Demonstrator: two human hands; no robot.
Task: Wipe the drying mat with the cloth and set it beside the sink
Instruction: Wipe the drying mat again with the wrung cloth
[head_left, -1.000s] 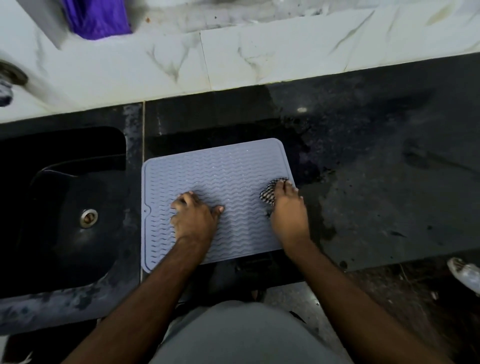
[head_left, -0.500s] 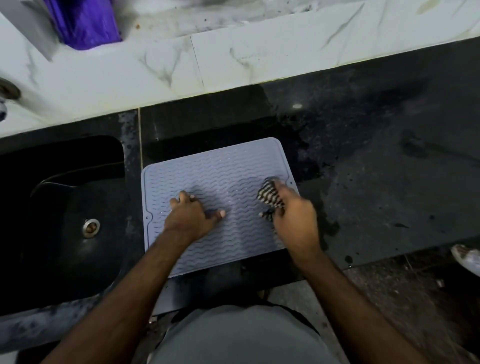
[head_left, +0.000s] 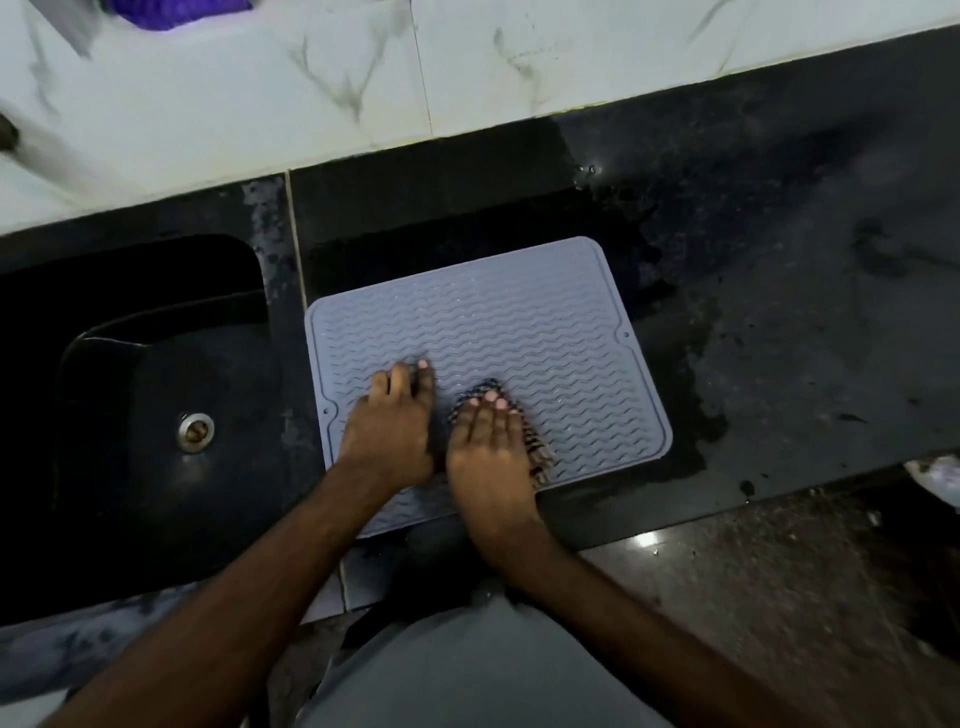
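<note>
Nearest me I see the grey shirt front (head_left: 483, 670) at bottom centre, both bare forearms reaching up from it onto the table. My right hand (head_left: 491, 457) lies flat on the black-and-white checked cloth (head_left: 537, 452), fingers (head_left: 488, 410) straight and together, pressing it down on the mat; cloth pokes out past the fingertips and along the right side of the hand, not gripped, just pinned under the palm. My left hand (head_left: 389, 431) sits just beside it, touching or nearly touching, palm down on the mat with fingers extended and relaxed, holding nothing. Both rest on the near half of the pale grey rectangular silicone drying mat with wavy ridges (head_left: 519, 322), which lies flat on the black polished stone table (head_left: 779, 312), its near edge at the table's front edge, slightly rotated. The mat's left edge sits just beside the black sunken sink (head_left: 130, 415), separated by a narrow strip of table and a pale joint line; round metal drain (head_left: 195, 431) shows in the sink floor. Table right of the mat looks wet and smeared. Speckled dark floor (head_left: 753, 597) at lower right. Farther back, white marble-veined wall tiles (head_left: 311, 78) run along the table, and a purple object (head_left: 176, 8) sits at the top left edge, mostly cropped, can't tell what it is.
</note>
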